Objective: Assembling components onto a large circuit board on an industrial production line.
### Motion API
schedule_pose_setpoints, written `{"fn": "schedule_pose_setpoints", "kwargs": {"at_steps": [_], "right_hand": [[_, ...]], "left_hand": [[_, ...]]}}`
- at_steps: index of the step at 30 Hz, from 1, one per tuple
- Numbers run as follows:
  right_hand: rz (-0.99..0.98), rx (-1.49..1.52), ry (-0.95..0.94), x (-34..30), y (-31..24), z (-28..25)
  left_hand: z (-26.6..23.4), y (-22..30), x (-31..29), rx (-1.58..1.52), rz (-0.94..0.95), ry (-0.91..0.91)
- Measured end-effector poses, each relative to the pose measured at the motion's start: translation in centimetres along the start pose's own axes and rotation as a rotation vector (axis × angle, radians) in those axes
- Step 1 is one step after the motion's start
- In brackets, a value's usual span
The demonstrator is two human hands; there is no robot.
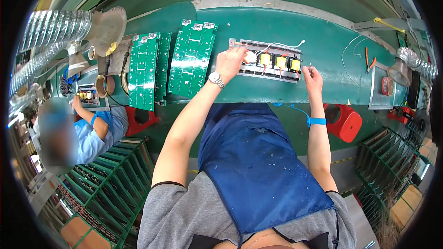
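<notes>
In front of me on the green bench lies a long circuit board assembly (275, 76) with dark heat sinks along its sides. A row of several yellow-wrapped transformers (280, 62) sits on it, with red wires between them. A pale cable (287, 45) curves over its far edge. My left hand (229, 65) is at the assembly's left end, fingers closed beside a whitish part (250, 57); what they grip is hidden. My right hand (313, 82) is just off the right end, thumb and finger pinched around something thin and small that I cannot make out.
Large green circuit boards (193, 60) lie to the left. Pliers with orange handles (369, 60) and a tape roll (387, 86) are at the right. Flexible metal ducts (60, 26) stand at the left, where a co-worker in light blue (94, 136) sits. A red stool (345, 123) is below the bench.
</notes>
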State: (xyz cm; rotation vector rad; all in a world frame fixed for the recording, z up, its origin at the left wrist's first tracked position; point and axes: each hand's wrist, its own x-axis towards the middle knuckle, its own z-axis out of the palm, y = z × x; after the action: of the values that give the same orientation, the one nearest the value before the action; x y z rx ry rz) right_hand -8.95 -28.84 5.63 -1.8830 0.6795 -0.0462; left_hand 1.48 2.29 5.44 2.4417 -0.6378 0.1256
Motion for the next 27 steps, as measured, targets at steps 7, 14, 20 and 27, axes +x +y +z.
{"fn": "schedule_pose_setpoints", "kwargs": {"at_steps": [7, 14, 20, 27], "right_hand": [[-0.078, -0.277, -0.069, -0.3, -4.5, 0.3], [-0.045, -0.281, -0.198, -0.9, -6.2, 1.7], [0.039, -0.068, -0.394, 0.9, -8.4, 6.2], [-0.156, -0.219, -0.479, 5.0, -9.7, 12.5]], "left_hand": [[0.3, -1.6, 4.6, -0.040, -0.045, -0.160], [2.3, -3.4, 5.6, -0.455, -0.557, -0.362], [2.3, -2.6, 2.5, -0.592, -0.594, -0.241], [2.9, -1.7, 1.7, -0.624, -0.616, -0.087]]}}
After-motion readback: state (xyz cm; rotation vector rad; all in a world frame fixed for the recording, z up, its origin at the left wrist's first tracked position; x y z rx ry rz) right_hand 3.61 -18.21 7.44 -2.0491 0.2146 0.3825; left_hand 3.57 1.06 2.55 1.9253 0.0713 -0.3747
